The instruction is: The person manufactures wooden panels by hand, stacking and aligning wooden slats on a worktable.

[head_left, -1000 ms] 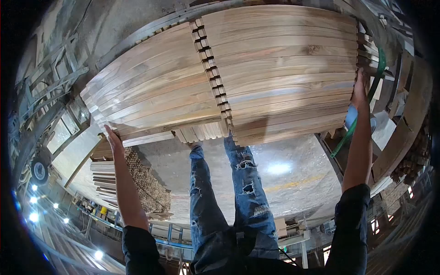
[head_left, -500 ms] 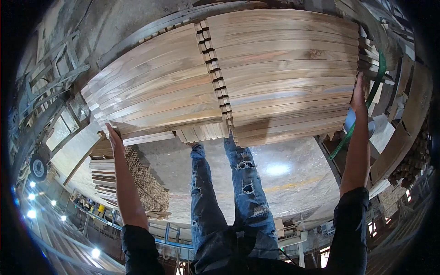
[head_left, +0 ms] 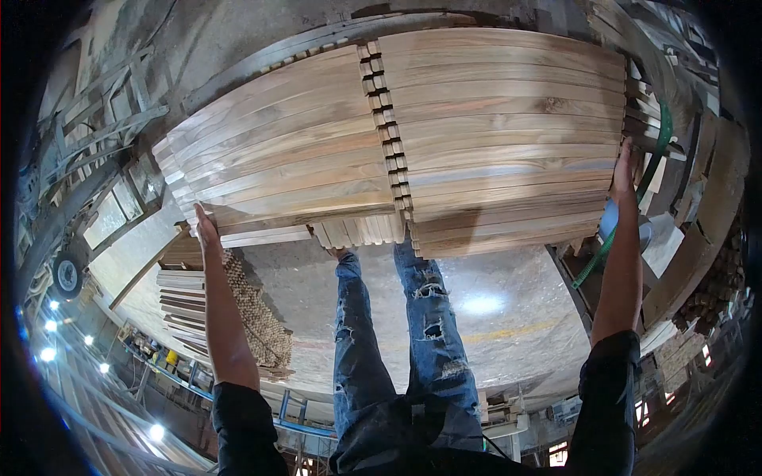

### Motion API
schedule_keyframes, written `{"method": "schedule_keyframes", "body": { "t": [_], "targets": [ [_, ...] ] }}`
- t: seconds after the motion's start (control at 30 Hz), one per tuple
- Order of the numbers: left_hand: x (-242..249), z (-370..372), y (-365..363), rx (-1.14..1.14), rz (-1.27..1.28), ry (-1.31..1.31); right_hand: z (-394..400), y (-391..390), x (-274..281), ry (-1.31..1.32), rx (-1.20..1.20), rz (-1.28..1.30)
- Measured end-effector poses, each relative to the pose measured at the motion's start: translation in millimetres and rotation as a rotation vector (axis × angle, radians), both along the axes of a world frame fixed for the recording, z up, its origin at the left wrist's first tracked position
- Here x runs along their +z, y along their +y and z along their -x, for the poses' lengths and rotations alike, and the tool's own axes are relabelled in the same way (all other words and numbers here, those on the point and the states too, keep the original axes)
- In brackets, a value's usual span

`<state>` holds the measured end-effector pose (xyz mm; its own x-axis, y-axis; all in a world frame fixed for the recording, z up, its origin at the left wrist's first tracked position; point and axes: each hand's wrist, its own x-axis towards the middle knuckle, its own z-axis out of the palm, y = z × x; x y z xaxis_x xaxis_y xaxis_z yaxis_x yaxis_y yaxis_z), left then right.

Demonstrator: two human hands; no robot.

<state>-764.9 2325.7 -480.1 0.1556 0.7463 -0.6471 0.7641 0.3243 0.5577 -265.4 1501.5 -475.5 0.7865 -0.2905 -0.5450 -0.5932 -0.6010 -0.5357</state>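
Observation:
Two side-by-side bundles of long pale wooden planks (head_left: 317,151) lie in front of my feet, and their end faces meet in a column (head_left: 389,143) at the middle. My left hand (head_left: 205,228) rests flat against the left end of the nearest planks. At the far side, my right hand (head_left: 623,165) lies flat with its fingers stretched along the right end of the right bundle (head_left: 508,135). Neither hand wraps around a plank. My legs in torn blue jeans (head_left: 413,317) stand between my arms on the concrete floor.
A green hose (head_left: 635,198) runs past my right hand, with a blue-white object beside it. A heap of thin wooden rods and short boards (head_left: 246,309) lies at the left. Metal frames (head_left: 87,143) and wood stacks (head_left: 714,278) flank the pile.
The view has shifted a little, so the plank pile sits slightly to the right. My left hand has slid slightly right along the plank ends. My right hand stays on the right end.

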Motion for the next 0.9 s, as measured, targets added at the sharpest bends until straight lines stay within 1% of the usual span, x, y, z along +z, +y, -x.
{"method": "schedule_keyframes", "body": {
  "t": [0.03,0.1,0.2,0.23,0.27,0.3,0.37,0.4,0.47,0.5,0.57,0.6,0.63,0.67,0.7,0.77,0.8,0.87,0.9],
  "targets": [
    [5.2,-6.9,-7.4,0.017,0.005,0.036,1.6,11.0,9.5,-0.002,0.003,-0.004],
    [9.8,-10.4,-12.5,0.029,0.018,-0.003,5.9,29.1,26.8,0.096,-0.088,-0.179],
    [6.2,-6.9,-9.1,-0.011,0.021,0.021,6.8,28.8,26.7,0.067,-0.030,-0.115],
    [6.2,-10.8,-12.0,0.012,-0.038,0.095,8.5,39.4,34.7,0.069,-0.027,-0.115],
    [7.8,-13.9,-14.6,0.035,-0.098,0.166,9.9,50.2,43.4,0.091,-0.075,-0.107],
    [11.3,-15.9,-16.8,0.040,-0.100,0.165,9.7,59.3,49.3,0.113,-0.122,-0.100],
    [17.3,-21.7,-20.3,0.042,-0.022,0.116,7.1,42.8,34.0,0.069,-0.102,-0.104],
    [21.1,-26.8,-25.0,0.045,-0.024,0.115,6.3,33.8,26.6,0.030,-0.087,-0.107],
    [26.9,-34.3,-33.6,0.086,-0.029,0.001,5.7,23.5,19.6,0.043,-0.091,-0.126],
    [21.9,-28.0,-27.5,0.089,-0.030,0.001,5.2,22.3,18.4,0.054,-0.098,-0.145],
    [7.7,-9.3,-8.4,0.035,0.007,-0.003,7.8,36.4,27.6,0.052,-0.125,-0.141],
    [12.8,-14.2,-13.4,0.039,0.003,-0.004,9.4,46.7,35.4,0.053,-0.155,-0.135],
    [22.1,-27.7,-25.6,0.054,-0.053,0.067,11.4,57.5,44.4,0.050,-0.151,-0.139],
    [29.3,-38.8,-35.7,0.070,-0.108,0.139,13.7,68.2,54.0,0.020,-0.108,-0.082],
    [31.4,-43.5,-40.0,0.074,-0.111,0.137,14.1,74.6,58.2,-0.010,-0.065,-0.024],
    [37.2,-53.1,-47.2,0.149,-0.065,0.103,13.1,72.7,53.8,0.003,-0.091,-0.038],
    [33.9,-47.7,-42.9,0.150,-0.065,0.099,13.9,69.5,51.3,0.015,-0.121,-0.048],
    [22.3,-30.9,-31.6,0.073,-0.028,-0.052,14.2,49.4,30.4,-0.015,-0.102,-0.045],
    [19.8,-29.6,-32.0,0.072,-0.030,-0.054,13.3,47.0,26.9,-0.045,-0.085,-0.043]
  ]
}}
